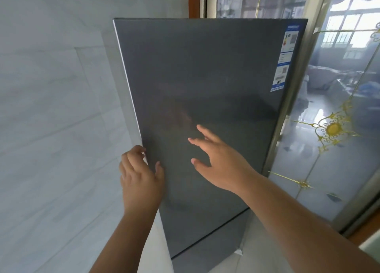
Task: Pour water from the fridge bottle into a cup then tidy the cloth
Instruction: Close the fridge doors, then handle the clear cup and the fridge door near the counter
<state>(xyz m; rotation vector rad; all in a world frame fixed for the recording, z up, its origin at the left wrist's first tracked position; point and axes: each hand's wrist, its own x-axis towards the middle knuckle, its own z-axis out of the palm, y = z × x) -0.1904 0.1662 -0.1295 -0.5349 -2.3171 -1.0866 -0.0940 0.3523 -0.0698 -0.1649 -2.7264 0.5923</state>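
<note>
A tall dark grey fridge (205,71) fills the middle of the head view, its upper door closed. My left hand (139,176) curls its fingers around the door's left edge, thumb resting on the front face. My right hand (216,159) hovers with fingers spread just in front of the door's middle, holding nothing. No bottle, cup or cloth is in view.
A pale marbled tile wall (51,129) stands close on the left of the fridge. On the right is a glass sliding door (339,108) with gold ornaments and a metal frame. Blue and white stickers (284,57) sit on the fridge door's upper right.
</note>
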